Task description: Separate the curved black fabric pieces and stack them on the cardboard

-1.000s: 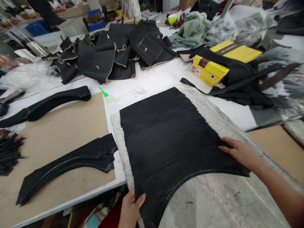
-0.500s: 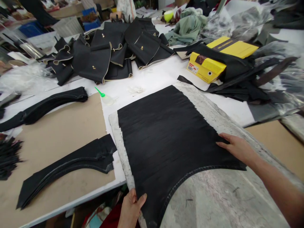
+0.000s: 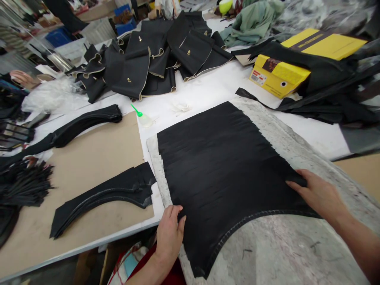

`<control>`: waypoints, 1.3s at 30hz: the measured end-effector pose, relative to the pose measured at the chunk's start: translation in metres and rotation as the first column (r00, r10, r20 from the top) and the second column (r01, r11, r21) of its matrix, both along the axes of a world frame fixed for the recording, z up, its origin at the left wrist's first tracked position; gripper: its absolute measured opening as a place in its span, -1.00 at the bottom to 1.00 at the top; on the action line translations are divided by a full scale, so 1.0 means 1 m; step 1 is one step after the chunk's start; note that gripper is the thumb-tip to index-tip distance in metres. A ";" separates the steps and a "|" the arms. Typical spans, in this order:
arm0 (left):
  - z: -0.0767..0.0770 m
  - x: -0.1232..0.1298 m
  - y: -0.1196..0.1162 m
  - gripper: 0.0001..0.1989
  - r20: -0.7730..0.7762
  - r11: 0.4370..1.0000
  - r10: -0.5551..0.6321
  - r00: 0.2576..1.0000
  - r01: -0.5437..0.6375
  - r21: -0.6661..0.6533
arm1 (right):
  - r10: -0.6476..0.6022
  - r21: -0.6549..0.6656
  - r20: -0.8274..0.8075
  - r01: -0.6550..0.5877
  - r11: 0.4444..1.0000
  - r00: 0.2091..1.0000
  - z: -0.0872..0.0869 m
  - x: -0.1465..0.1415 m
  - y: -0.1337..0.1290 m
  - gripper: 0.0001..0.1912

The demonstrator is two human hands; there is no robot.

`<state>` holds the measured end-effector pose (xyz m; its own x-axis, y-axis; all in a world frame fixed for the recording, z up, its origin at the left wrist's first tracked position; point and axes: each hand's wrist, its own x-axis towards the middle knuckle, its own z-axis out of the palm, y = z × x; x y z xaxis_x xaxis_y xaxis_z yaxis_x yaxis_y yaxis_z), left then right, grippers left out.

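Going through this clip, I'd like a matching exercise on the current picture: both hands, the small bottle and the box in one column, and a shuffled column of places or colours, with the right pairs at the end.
Things
1. Left hand
2. Right hand
3. Small bottle
4. Box

Places and colours
A. Yellow, with a label on its side
B. At the right edge of the black layered material
C. On the white table, with a green nozzle
D. At the left edge of the black layered material

Right pairs
1-D, 2-B, 3-C, 4-A
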<state>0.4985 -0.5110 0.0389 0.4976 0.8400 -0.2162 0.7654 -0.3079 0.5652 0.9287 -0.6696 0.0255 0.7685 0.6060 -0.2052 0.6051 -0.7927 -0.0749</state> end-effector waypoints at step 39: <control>-0.051 -0.009 0.016 -0.70 0.157 0.993 -0.062 0.986 0.046 0.105 | -0.083 0.343 0.065 0.056 0.938 0.994 0.006 -0.013 -0.007 -0.61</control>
<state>0.4892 -0.4945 -0.0119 0.5641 0.8244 -0.0463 0.6486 -0.4077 0.6427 0.9153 -0.6767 0.0317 0.8165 0.5737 0.0655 0.5640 -0.7681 -0.3032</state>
